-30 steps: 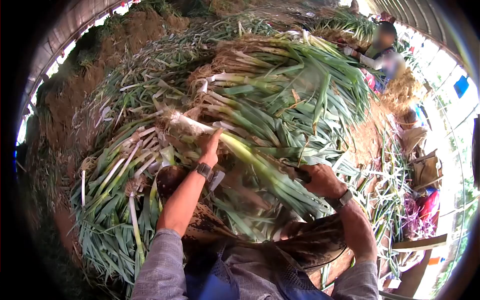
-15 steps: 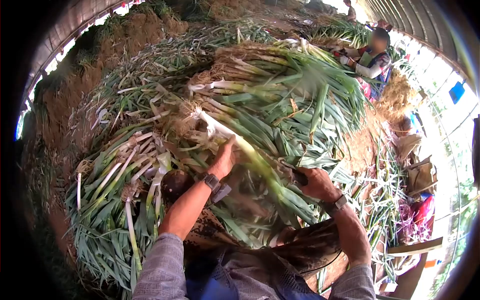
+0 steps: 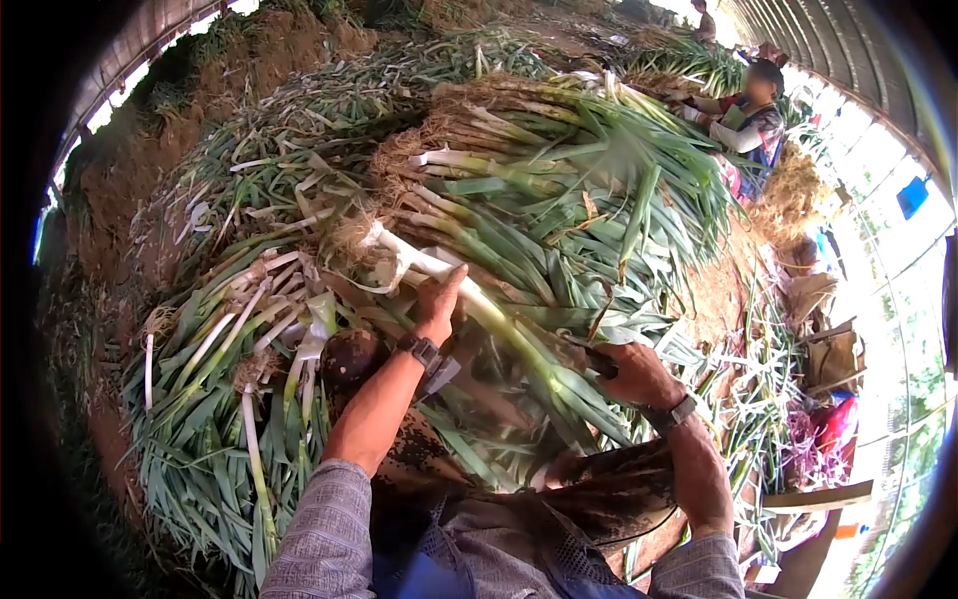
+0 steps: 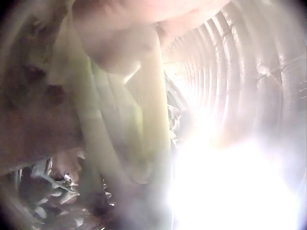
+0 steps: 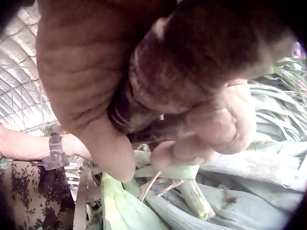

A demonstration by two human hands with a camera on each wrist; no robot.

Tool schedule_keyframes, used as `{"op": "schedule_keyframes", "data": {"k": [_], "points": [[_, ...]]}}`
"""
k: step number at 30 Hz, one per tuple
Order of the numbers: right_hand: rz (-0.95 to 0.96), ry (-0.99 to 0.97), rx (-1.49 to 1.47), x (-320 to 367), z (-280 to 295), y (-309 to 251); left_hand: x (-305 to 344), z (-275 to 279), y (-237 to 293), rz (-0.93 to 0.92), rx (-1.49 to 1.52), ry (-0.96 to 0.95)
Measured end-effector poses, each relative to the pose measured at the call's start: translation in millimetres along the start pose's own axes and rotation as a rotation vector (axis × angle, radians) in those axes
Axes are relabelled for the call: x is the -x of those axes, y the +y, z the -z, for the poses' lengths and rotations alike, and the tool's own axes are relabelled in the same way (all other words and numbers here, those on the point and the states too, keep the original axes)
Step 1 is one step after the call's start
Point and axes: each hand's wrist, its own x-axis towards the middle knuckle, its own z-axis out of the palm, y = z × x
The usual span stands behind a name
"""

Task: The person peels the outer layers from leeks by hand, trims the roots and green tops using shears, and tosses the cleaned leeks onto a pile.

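Observation:
In the head view my left hand (image 3: 437,307) grips a thick leek (image 3: 424,262) around its pale shaft, roots up and to the left. Its green leaves slant down toward my right hand (image 3: 641,376). That hand is wrapped around the dark handle of a knife (image 3: 602,361), whose brownish blade lies along the leaves. Close up in the left wrist view, blurred fingers (image 4: 115,38) press on pale stalks (image 4: 153,96). The right wrist view shows curled fingers (image 5: 220,129) around the dark handle, with a cut leaf stub (image 5: 196,201) below.
A large heap of leeks (image 3: 559,170) lies ahead, roots leftward. More leeks (image 3: 215,439) are piled at my left. Leaf scraps (image 3: 743,399) cover the ground at right. Another person (image 3: 753,120) works at the far right. A wooden board (image 3: 818,497) sits at lower right.
The leek's root end first swung right and toward me, then shifted slightly back left. Both hands keep their hold; the right hand has moved only a little.

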Motion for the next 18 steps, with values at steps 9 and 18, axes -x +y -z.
{"op": "schedule_keyframes", "data": {"k": [9, 18], "points": [[0.054, 0.072, -0.090, -14.0, 1.7, -15.4, 19.3, -10.0, -23.3, 0.104, 0.326, -0.385], [0.087, 0.045, -0.116, -35.0, 6.4, -23.0, 57.9, -20.2, -8.4, 0.293, 0.539, -0.649]]}}
